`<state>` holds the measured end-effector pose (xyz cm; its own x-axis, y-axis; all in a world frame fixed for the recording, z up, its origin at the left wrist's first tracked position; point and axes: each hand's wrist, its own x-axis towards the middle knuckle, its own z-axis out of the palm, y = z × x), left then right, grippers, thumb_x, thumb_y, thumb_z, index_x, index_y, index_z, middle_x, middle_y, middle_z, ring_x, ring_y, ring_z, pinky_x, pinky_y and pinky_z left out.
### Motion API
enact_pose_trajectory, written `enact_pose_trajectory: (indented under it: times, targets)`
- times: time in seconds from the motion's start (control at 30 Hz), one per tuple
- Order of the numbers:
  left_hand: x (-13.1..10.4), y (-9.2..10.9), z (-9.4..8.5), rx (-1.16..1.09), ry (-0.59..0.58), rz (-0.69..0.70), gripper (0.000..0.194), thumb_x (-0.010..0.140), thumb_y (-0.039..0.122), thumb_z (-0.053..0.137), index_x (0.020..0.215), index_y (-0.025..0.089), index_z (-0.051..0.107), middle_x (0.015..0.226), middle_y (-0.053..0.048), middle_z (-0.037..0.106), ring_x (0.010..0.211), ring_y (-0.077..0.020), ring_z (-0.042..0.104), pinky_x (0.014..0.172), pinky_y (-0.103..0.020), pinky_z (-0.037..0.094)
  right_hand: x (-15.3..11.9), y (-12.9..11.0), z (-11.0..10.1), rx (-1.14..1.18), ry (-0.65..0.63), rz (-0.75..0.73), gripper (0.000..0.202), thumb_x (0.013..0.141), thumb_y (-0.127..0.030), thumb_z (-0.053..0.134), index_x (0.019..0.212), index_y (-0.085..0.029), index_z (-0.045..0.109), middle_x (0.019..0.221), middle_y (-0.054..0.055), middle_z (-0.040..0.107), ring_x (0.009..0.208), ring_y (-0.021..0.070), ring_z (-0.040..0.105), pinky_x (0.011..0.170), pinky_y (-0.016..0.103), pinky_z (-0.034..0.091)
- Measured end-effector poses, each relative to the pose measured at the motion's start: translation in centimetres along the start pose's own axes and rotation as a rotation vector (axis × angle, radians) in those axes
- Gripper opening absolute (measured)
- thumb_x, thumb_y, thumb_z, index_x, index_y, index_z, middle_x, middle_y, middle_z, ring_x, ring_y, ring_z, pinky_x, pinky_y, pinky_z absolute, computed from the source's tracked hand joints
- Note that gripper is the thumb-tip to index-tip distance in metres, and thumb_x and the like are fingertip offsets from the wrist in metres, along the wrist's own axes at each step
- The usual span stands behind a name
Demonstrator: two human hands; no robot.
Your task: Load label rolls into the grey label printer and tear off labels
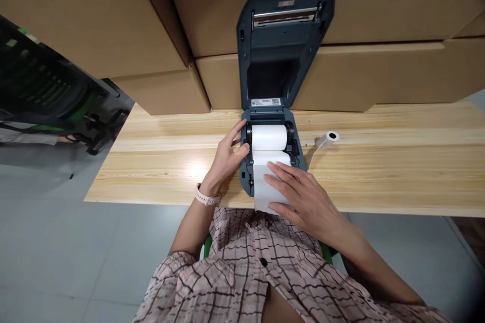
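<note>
A dark grey label printer (246,181) stands on the wooden table with its lid (284,45) raised. Inside lies a white paper roll (270,137), and its paper strip (265,186) runs forward over the printer's front and past the table edge. My left hand (228,154) rests on the printer's left side, fingers apart, thumb near the roll's holder. My right hand (303,194) lies with spread fingers on the paper strip, covering its right part.
A small, partly unrolled paper roll (328,139) sits right of the printer on the table (397,161). Large cardboard boxes (379,75) line the table's back. A dark chair (45,86) stands at the far left.
</note>
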<state>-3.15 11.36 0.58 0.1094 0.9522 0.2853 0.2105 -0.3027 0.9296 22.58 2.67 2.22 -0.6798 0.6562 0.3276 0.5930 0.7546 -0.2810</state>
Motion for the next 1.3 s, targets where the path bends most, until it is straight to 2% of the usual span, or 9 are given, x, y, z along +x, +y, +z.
enact_pose_trajectory:
  times: [0.17,0.33,0.47,0.6,0.73,0.93,1.03,1.17,1.3]
  targets:
    - [-3.3,3.0,1.0,0.360,-0.079,0.267,0.037,0.104,0.025,0.061,0.139,0.031,0.072,0.164,-0.005,0.060,0.164,-0.0324,0.041,0.138,-0.069,0.019,-0.2,0.7,-0.9,0.101,0.021,-0.022,0.055,0.108,-0.049,0.059,0.158,-0.027,0.054,0.166,0.011,0.057,0.156,0.0317,0.052,0.117,0.059,0.056]
    - [-9.4,4.6,3.8,0.443,-0.276,0.440,0.077,0.100,0.024,0.067,0.170,0.035,0.036,0.162,-0.009,0.061,0.156,-0.0313,0.053,0.137,-0.065,0.028,2.3,3.7,-5.9,0.411,0.197,0.065,0.018,0.106,-0.042,0.063,0.108,-0.035,0.080,0.111,0.000,0.084,0.110,0.0222,0.079,0.103,0.047,0.065]
    - [-12.0,4.5,4.6,0.514,-0.218,0.468,0.087,0.098,0.020,0.068,0.174,0.035,0.027,0.168,-0.008,0.055,0.160,-0.0315,0.048,0.137,-0.062,0.029,9.6,7.1,-11.1,0.329,0.686,0.297,0.035,0.107,-0.041,0.054,0.133,-0.025,0.071,0.137,0.006,0.075,0.129,0.0199,0.071,0.115,0.037,0.054]
    - [-13.0,4.6,4.8,0.574,-0.175,0.538,0.076,0.098,0.017,0.066,0.168,0.029,0.041,0.157,-0.009,0.066,0.156,-0.0297,0.054,0.136,-0.060,0.032,19.2,10.7,-14.2,0.615,0.521,0.321,0.061,0.114,-0.045,0.013,0.170,-0.030,0.030,0.169,-0.002,0.051,0.158,0.0180,0.048,0.119,0.039,0.046]
    - [-13.5,5.1,4.7,0.589,-0.128,0.626,0.046,0.095,0.011,0.064,0.140,0.017,0.068,0.136,-0.011,0.080,0.149,-0.0281,0.061,0.134,-0.057,0.035,23.3,12.1,-14.4,0.956,0.509,0.190,0.057,0.120,-0.047,0.025,0.142,-0.011,0.063,0.130,0.003,0.077,0.119,0.0114,0.073,0.110,0.025,0.058]
    - [-13.6,5.6,3.6,0.475,-0.092,0.714,0.033,0.098,0.015,0.059,0.128,0.018,0.074,0.113,-0.008,0.086,0.124,-0.0276,0.078,0.114,-0.052,0.058,14.9,6.6,-11.2,0.857,0.716,-0.142,0.057,0.120,-0.041,0.031,0.118,-0.009,0.079,0.112,0.006,0.083,0.110,0.0145,0.076,0.104,0.031,0.061]
    - [-13.2,5.2,3.1,0.375,0.221,0.830,0.036,0.105,0.020,0.051,0.133,0.024,0.074,0.118,-0.004,0.083,0.117,-0.0218,0.078,0.100,-0.041,0.065,8.9,3.7,-7.7,0.498,0.620,-0.185,0.039,0.117,-0.041,0.042,0.125,-0.022,0.076,0.129,0.001,0.081,0.123,0.0166,0.074,0.114,0.043,0.056]
    - [-10.8,4.7,3.3,0.419,0.569,0.760,0.042,0.109,0.021,0.046,0.140,0.029,0.072,0.150,-0.003,0.070,0.141,-0.0239,0.063,0.120,-0.046,0.052,3.7,1.7,-2.1,0.270,0.576,-0.095,0.034,0.113,-0.023,0.044,0.136,-0.023,0.070,0.140,0.003,0.078,0.140,0.0190,0.067,0.127,0.052,0.045]
    - [-8.4,3.6,3.7,0.541,0.344,0.638,0.048,0.113,0.034,0.038,0.149,0.022,0.067,0.165,-0.010,0.058,0.164,-0.0327,0.039,0.134,-0.058,0.031,2.3,0.6,1.2,0.242,0.680,0.011,0.038,0.109,-0.018,0.044,0.136,-0.025,0.070,0.143,0.005,0.076,0.141,0.0195,0.067,0.126,0.051,0.046]
